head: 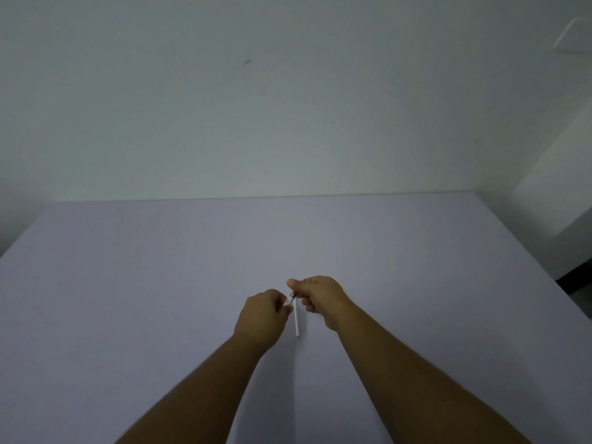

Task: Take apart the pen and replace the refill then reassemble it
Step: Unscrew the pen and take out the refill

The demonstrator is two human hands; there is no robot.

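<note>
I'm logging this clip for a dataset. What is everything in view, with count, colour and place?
table: one, pale lilac top, fills the lower half of the view
wall: one, off-white, behind the table
white rod: one, thin, probably the pen refill or barrel, between the two hands, running from the right hand's fingers toward the camera
small pen piece: one, whitish, pinched at the left hand's fingers; too small to tell which part
panel: one, white, upper right on the wall; unclear what it is
left hand: one, bare, centre, closed on the small piece
right hand: one, bare, centre, closed on the rod's dark far end
</note>
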